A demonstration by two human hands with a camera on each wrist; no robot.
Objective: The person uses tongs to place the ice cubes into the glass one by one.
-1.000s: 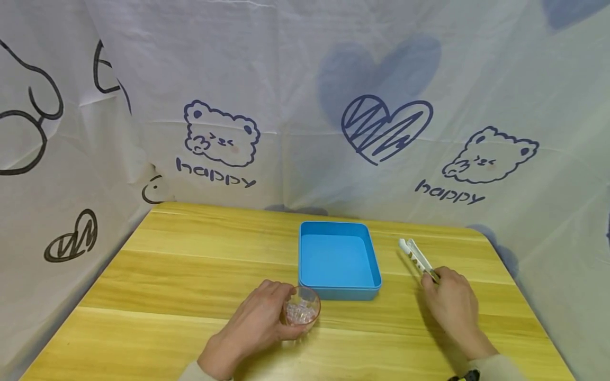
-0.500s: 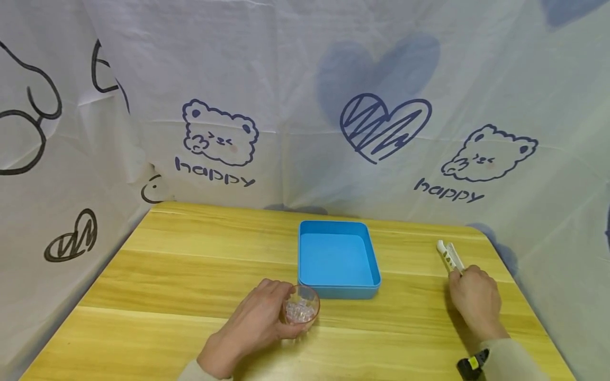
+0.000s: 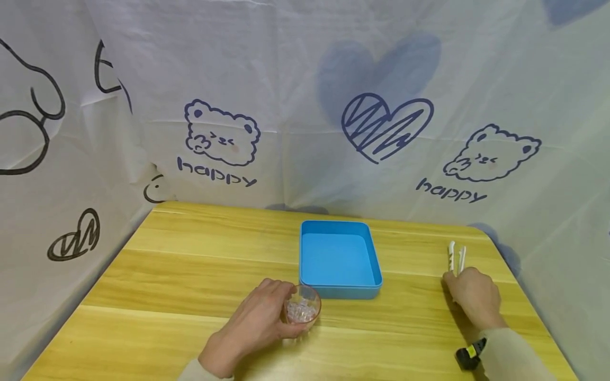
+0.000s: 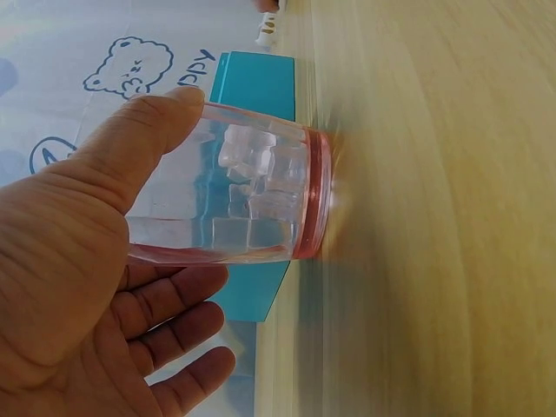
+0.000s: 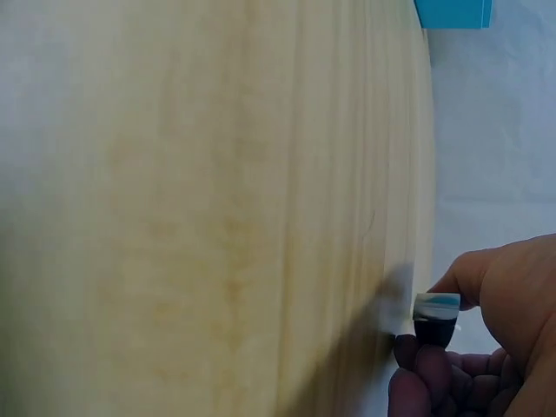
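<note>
My left hand (image 3: 259, 317) grips a clear, pink-tinged glass (image 3: 311, 295) between thumb and fingers. Clear ice-like cubes (image 4: 252, 178) lie in the bottom of the glass, which stands upright on or just above the table. At the far right, my right hand (image 3: 476, 296) holds a pair of tongs (image 3: 451, 256), white tips pointing away and spread apart. In the right wrist view, the tongs' dark-and-white end (image 5: 435, 321) shows between thumb and curled fingers. Nothing is visible between the tips. A blue square box (image 3: 338, 259) stands between the hands, just beyond the glass.
The yellow wood-grain table (image 3: 200, 238) extends around the box. Behind it and along both sides hangs a white printed cloth (image 3: 305, 106). A black strap device (image 3: 469, 357) sits at the right wrist.
My right hand has moved to the right with the tongs, away from the box. The tongs have turned to point straighter away and their tips are wider apart. The left hand and glass stay put.
</note>
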